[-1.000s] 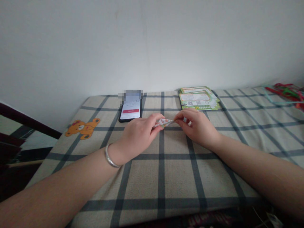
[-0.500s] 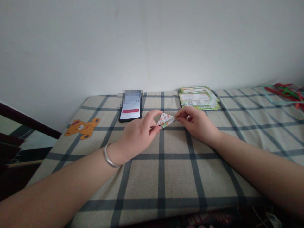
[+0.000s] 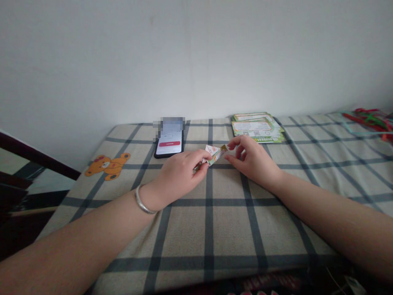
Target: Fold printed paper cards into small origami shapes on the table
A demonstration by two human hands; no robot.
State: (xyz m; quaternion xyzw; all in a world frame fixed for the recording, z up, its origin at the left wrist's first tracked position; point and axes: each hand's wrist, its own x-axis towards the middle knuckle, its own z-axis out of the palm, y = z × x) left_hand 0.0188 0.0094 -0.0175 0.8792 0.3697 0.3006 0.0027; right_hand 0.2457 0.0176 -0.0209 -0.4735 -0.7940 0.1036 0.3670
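My left hand (image 3: pixel 187 169), with a silver bangle at the wrist, pinches a small folded piece of printed paper (image 3: pixel 216 154) between thumb and fingers. The paper is white, orange and green, creased into a pointed shape with its tip toward the right. Just beyond that tip is my right hand (image 3: pixel 250 157). Its thumb and index finger are apart, with nothing seen between them. The left end of the paper is hidden by my left fingers.
A phone (image 3: pixel 170 139) with a lit screen lies behind my left hand. At the back right is a stack of green and white printed leaflets (image 3: pixel 258 126). Red and green items (image 3: pixel 368 119) lie at the far right. A bear cutout (image 3: pixel 107 166) is on the checked cloth (image 3: pixel 230 229).
My right thumb and index finger have parted from the paper's tip. The left fingers have closed farther over the paper, and its tip now points slightly upward.
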